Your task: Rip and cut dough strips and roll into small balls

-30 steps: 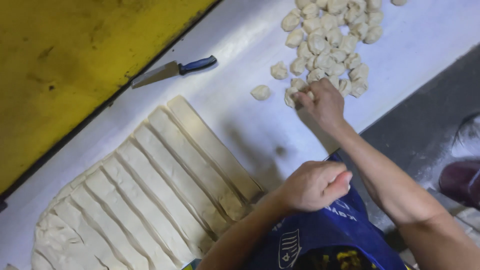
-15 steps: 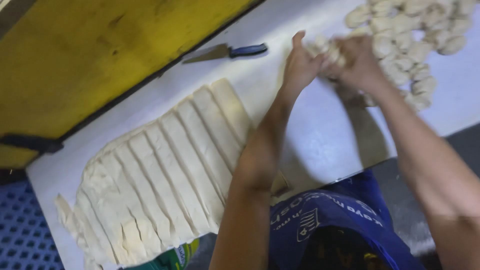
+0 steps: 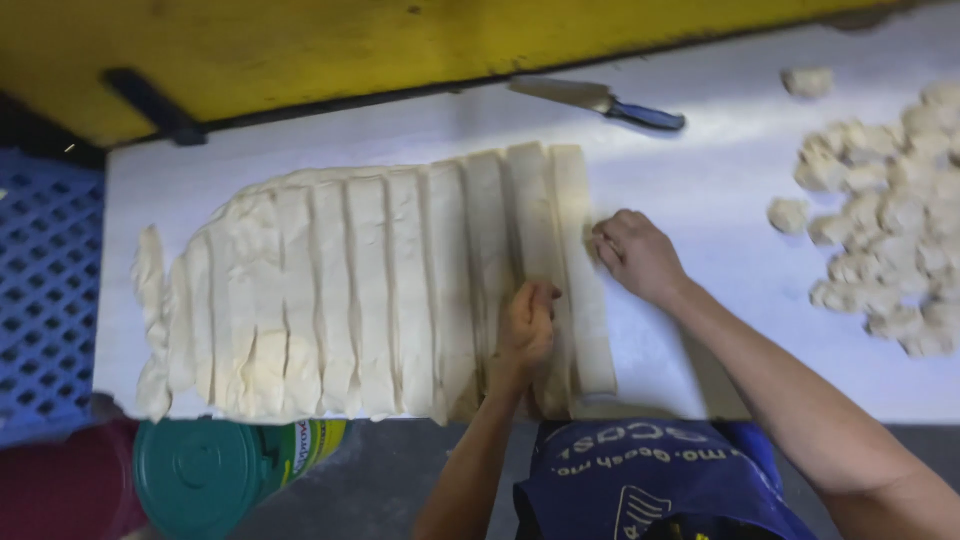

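1. Dough sheet: pale, flattened slab lying on the left and middle of the white bench, cut into long parallel strips running from the far edge toward the near edge; the left end is ragged and uneven.
2. Outermost strip: the rightmost strip of the sheet, lying slightly apart from its neighbours at the near end, reaching almost to the bench's front edge.
3. Left hand: set on the strips just left of the outermost one, fingers curled and pinching the dough edge between them.
4. Right hand: resting against the right side of the outermost strip near its middle, fingers bent and pressed onto the dough; whether they grip it or only touch it cannot be told.
5. Dough pieces: a heap of small pale lumps at the right of the bench, well apart from the sheet; one lump lies alone near the far edge.
6. Knife: flat blade with dark blue handle, lying at the far side of the bench beyond the sheet.
7. Yellow surface: beyond the bench's far edge.
8. Blue crate: lattice-walled, left of the bench.
9. Green-lidded tub: below the bench's near left corner.
10. Blue apron: worn by the person, at the bench's front edge.
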